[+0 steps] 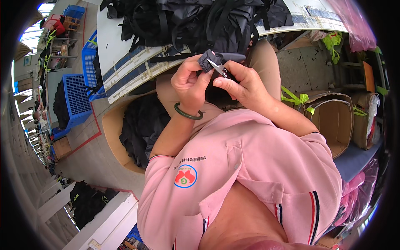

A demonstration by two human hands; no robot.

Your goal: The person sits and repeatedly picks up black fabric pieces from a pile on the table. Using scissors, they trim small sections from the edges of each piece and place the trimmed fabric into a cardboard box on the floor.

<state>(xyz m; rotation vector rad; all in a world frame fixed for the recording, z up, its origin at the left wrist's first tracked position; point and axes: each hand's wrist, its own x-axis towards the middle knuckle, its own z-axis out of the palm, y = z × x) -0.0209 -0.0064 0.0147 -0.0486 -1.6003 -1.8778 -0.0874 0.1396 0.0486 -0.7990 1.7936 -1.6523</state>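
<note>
Worktable carries a heap of black fabric. Just below its edge, left hand pinches a small dark fabric piece; right hand is closed on thread snips — blades at the cloth. Judgement: keep fabric taut — clip only thread.

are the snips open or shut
Open: the snips in the right hand show two blades spread apart at the dark strap held by the left hand.

floor: grey concrete, marked by a red line | table: white, piled with dark cloth | crates: blue | windows: daylight admitted | boxes: cardboard
</note>
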